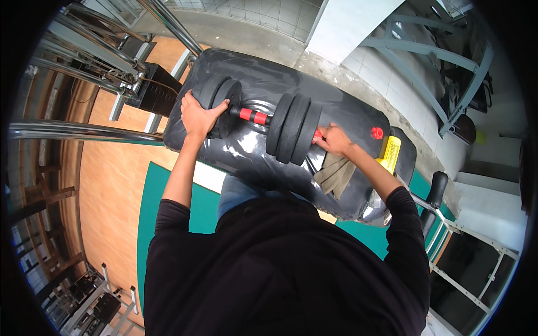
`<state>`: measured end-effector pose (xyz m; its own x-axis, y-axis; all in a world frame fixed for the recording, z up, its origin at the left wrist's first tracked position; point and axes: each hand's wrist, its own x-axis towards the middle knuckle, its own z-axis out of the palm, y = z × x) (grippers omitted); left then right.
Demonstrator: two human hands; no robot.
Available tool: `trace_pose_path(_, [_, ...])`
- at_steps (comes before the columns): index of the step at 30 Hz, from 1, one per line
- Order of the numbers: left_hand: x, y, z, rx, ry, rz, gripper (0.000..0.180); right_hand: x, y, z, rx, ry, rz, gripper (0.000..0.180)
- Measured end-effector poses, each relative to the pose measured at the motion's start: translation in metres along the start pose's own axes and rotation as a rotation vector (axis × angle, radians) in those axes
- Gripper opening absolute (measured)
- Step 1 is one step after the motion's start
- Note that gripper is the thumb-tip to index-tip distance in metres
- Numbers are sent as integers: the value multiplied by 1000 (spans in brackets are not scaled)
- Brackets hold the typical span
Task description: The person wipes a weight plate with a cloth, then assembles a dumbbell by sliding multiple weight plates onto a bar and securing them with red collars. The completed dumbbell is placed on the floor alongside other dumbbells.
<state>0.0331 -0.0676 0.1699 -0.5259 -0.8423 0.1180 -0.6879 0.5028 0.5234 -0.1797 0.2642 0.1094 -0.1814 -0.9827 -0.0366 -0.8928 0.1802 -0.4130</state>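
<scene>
Black top nearest | plates being clasped, left hand spread | nut being pinched, right hand curled | best being kept square

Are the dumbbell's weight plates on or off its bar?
On: black plates stand stacked at both ends of the red-and-black handle.
</scene>
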Motion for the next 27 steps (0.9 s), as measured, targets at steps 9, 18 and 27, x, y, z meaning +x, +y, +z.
trace_pose_path(9, [-3, -5, 2, -15, 16, 7, 105, 3, -18, 19, 1513, -397, 979, 70])
trace_pose_path(18, [-6, -6, 0, -39, 27, 27, 104, -12, -31, -15, -288, 68, 5, 49])
trace_pose_path(27, [-7, 0, -2, -5, 26, 18, 100, -6, -20, -1, 123, -17, 243, 46])
